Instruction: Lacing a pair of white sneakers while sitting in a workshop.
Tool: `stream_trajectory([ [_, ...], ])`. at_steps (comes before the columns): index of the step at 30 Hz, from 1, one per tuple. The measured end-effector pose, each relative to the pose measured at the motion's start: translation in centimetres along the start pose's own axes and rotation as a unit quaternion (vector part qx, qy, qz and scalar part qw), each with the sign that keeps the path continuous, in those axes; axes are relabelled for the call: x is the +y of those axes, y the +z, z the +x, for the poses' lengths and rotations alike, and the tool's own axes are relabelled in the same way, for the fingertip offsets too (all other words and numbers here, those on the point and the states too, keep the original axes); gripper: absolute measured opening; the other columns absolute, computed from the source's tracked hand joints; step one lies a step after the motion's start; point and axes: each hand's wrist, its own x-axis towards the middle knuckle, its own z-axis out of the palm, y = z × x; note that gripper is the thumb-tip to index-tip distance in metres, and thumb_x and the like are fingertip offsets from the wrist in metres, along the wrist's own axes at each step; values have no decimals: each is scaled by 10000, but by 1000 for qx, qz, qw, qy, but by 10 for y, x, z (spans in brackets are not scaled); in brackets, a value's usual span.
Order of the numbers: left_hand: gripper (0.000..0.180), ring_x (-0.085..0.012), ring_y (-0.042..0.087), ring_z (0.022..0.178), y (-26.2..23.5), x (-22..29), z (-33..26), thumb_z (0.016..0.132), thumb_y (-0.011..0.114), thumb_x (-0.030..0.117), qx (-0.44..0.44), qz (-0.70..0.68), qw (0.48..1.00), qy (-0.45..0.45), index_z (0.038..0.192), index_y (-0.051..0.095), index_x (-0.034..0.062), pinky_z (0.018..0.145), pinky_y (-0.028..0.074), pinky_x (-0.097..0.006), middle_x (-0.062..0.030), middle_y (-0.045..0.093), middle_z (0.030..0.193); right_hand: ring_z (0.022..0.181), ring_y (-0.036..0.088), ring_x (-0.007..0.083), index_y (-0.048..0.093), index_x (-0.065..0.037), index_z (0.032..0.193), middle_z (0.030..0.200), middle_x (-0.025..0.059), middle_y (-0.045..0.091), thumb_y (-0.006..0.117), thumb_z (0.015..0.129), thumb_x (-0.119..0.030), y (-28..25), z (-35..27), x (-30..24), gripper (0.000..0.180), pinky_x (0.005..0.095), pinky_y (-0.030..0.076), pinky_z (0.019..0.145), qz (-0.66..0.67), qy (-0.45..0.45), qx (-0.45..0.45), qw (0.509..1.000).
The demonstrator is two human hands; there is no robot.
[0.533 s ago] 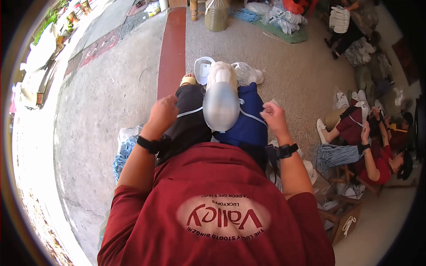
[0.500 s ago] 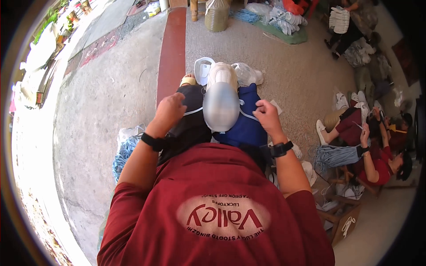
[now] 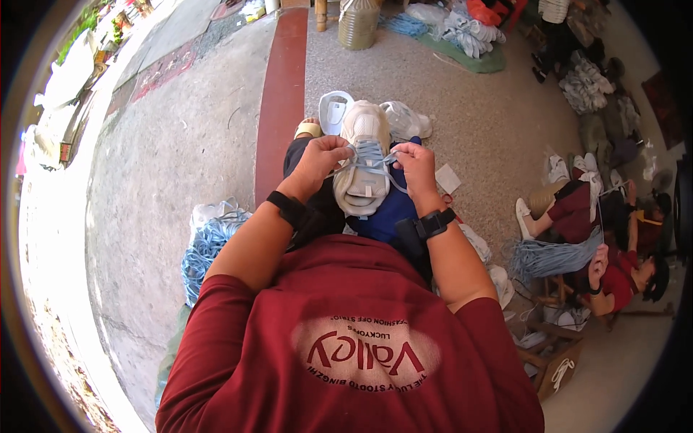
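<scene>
A white and cream sneaker (image 3: 364, 121) rests between my thighs, its toe pointing away from me and its opening toward me. Light blue shoelace (image 3: 370, 150) runs across its tongue in several rows. My left hand (image 3: 321, 160) is closed at the sneaker's left edge, thumb and forefinger pinching the lace. On the opposite edge, my right hand (image 3: 416, 167) pinches the lace too, with a loose length hanging below it. A lace strand crosses the tongue between both hands.
Beyond the sneaker lie a white sandal-shaped piece (image 3: 335, 114) and another white shoe (image 3: 406, 121). A bundle of blue laces (image 3: 211, 242) sits by my left side. A co-worker (image 3: 613, 278) sits at right beside hanging blue laces (image 3: 556, 254). A ribbed container (image 3: 359, 25) stands ahead.
Both hands have come inward from out beside the sneaker to its edges, and now pinch the lace close to the tongue. At right, the co-worker's hands have moved apart with a strand.
</scene>
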Motion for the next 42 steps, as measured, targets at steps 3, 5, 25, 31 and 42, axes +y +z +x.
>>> stream_trajectory([
  [3, 107, -59, 446, 604, -3, -1, -1, 844, 587, 157, -84, -48, 994, -49, 801, 617, 64, 561, 356, -193, 32, 566, 710, 686, 542, 85, 638, -7, 865, 774, 42, 615, 569, 823, -41, -10, 0, -5, 87, 223, 454, 666, 154, 136, -138, 969],
  [5, 154, -57, 411, 600, -5, -3, 0, 862, 590, 202, -95, -121, 986, -57, 767, 594, 80, 575, 324, -192, 37, 528, 671, 708, 544, 88, 627, -15, 836, 789, 42, 616, 587, 816, -53, -17, -1, -6, 58, 219, 449, 689, 175, 140, -163, 961],
  [25, 251, -58, 462, 625, -19, -9, -6, 859, 608, 282, -100, 38, 994, -13, 813, 602, 35, 579, 392, -203, 36, 532, 721, 569, 479, 73, 625, -28, 744, 627, 2, 550, 612, 805, -110, -12, -5, 2, 103, 228, 397, 512, 125, 96, -148, 976],
  [31, 301, -44, 430, 569, -15, -4, -12, 913, 506, 372, -47, 52, 997, -33, 826, 548, 86, 547, 354, -159, 35, 506, 728, 486, 459, 80, 594, -52, 754, 605, 1, 534, 559, 857, -145, -8, -10, -6, 143, 226, 371, 450, -342, -13, -101, 934],
  [42, 99, -37, 459, 607, -84, 5, -56, 792, 648, 20, 195, -73, 971, 120, 755, 568, 64, 557, 364, -176, 44, 524, 674, 434, 370, 38, 538, -40, 842, 620, -16, 467, 562, 701, 82, -120, -56, -5, 188, 155, 279, 389, 253, 82, 220, 939],
])
